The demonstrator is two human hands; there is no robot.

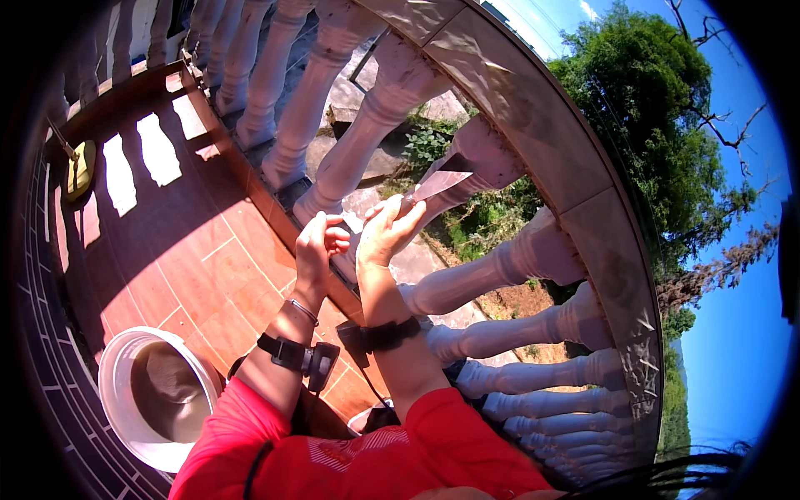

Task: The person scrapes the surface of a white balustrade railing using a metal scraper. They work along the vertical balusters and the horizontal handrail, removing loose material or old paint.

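My right hand (387, 232) is closed around the handle of a putty knife (440, 182), whose flat metal blade points up and right, in front of a white baluster (475, 156). Just to the left is my left hand (322, 245), fingers curled and partly spread; a small pale patch lies between the two hands, and I cannot tell what it is. The fingers of my left hand seem to hold nothing. Both forearms wear black straps with small devices.
A white bucket (109, 400) of murky liquid stands at lower left on the reddish tiled floor (206, 275). White balusters rise from a low ledge to a stone-tiled handrail (562, 150). A yellow object (82, 170) lies at the far left. Plants and paving show beyond the balusters.
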